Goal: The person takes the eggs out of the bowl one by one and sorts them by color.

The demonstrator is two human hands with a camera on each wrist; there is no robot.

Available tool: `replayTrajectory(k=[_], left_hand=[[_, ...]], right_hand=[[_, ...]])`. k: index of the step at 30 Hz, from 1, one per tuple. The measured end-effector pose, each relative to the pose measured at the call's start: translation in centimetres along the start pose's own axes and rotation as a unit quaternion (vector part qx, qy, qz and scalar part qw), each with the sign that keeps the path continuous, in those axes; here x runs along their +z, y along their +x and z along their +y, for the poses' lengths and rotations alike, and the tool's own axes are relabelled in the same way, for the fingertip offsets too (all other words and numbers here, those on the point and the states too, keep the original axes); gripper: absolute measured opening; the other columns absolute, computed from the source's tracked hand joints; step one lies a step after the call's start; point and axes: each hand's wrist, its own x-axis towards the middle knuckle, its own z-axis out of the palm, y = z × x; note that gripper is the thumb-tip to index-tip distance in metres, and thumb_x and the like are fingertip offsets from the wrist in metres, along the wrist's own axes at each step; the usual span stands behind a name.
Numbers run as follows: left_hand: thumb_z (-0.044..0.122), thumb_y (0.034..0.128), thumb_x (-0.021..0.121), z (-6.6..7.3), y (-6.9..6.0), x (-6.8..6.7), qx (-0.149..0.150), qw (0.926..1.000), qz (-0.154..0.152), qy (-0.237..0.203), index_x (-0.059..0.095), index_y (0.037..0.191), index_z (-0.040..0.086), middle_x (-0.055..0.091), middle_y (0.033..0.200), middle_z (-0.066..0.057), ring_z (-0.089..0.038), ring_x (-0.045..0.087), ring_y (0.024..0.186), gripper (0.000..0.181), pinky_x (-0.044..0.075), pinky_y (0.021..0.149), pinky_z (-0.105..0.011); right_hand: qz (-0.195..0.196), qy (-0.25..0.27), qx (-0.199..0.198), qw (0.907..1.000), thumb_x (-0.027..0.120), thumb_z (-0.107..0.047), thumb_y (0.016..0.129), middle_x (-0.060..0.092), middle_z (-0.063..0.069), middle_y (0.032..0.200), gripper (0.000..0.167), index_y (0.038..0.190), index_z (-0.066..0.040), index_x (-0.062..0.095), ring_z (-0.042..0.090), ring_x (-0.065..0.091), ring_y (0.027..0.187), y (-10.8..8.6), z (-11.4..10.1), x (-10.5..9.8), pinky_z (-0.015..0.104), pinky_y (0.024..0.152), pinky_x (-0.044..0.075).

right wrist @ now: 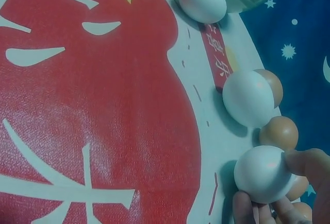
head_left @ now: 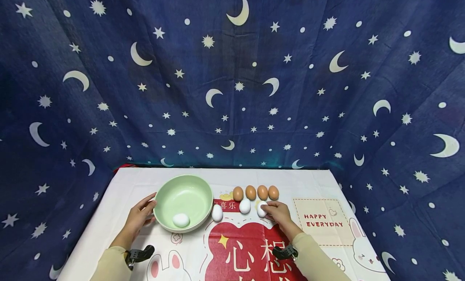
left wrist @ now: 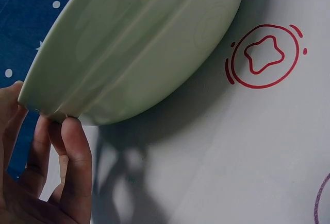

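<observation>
A pale green bowl (head_left: 185,202) stands at the left of the table with one white egg (head_left: 181,220) in it. My left hand (head_left: 139,216) grips the bowl's left rim; in the left wrist view the thumb is at the edge and the fingers (left wrist: 77,144) are under the side. Thumb and fingertips of my right hand (head_left: 282,217) pinch a white egg (right wrist: 262,174) at the right end of the white ones. To its left lies another white egg (head_left: 245,206). A further white egg (head_left: 217,212) lies close by the bowl's right side.
Behind the white eggs, several brown eggs (head_left: 250,193) form a row. The table has a white cloth (head_left: 145,180) with red prints and rabbit drawings. A dark blue curtain (head_left: 232,111) with moons and stars hangs behind and at both sides.
</observation>
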Motion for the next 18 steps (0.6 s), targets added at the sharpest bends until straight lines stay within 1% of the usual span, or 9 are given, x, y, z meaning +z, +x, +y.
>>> replayTrajectory(k=[5, 9, 13, 18], left_hand=[[0.044, 0.0984, 0.057, 0.01, -0.02, 0.01, 0.0, 1.0, -0.002, 0.001, 0.039, 0.152, 0.016, 0.053, 0.112, 0.01, 0.005, 0.06, 0.085, 0.063, 0.058, 0.073, -0.024], [0.044, 0.0984, 0.057, 0.01, -0.03, 0.02, 0.0, 1.0, -0.003, 0.001, 0.039, 0.152, 0.016, 0.053, 0.111, 0.009, 0.004, 0.06, 0.085, 0.063, 0.058, 0.073, -0.024], [0.044, 0.0988, 0.057, 0.01, -0.07, 0.03, 0.001, 1.0, -0.001, 0.005, 0.039, 0.152, 0.017, 0.053, 0.115, 0.007, 0.005, 0.059, 0.085, 0.062, 0.058, 0.073, -0.024], [0.043, 0.0993, 0.056, 0.06, -0.1, 0.08, 0.004, 0.9999, 0.001, 0.011, 0.039, 0.152, 0.017, 0.053, 0.119, 0.003, 0.004, 0.059, 0.085, 0.061, 0.058, 0.072, -0.024]], right_hand=[[-0.003, -0.002, -0.002, 1.0, 0.075, -0.011, 0.083, 0.068, 0.014, 0.094, 0.037, 0.111, 0.011, 0.065, 0.01, 0.065, 0.073, -0.15, -0.27, 0.17, 0.027, 0.067, 0.06], [-0.002, -0.012, 0.0, 0.9999, 0.075, -0.013, 0.084, 0.067, 0.019, 0.101, 0.039, 0.113, 0.011, 0.064, 0.012, 0.066, 0.075, -0.32, -0.54, 0.18, 0.03, 0.07, 0.061], [0.002, -0.021, 0.002, 0.9998, 0.076, -0.013, 0.084, 0.065, 0.024, 0.107, 0.04, 0.113, 0.011, 0.064, 0.014, 0.067, 0.076, -0.19, -0.48, 0.32, 0.031, 0.071, 0.061], [0.003, -0.029, 0.003, 0.9996, 0.076, -0.015, 0.083, 0.065, 0.023, 0.107, 0.039, 0.112, 0.01, 0.065, 0.014, 0.067, 0.078, -0.18, -0.7, 0.46, 0.03, 0.071, 0.061]])
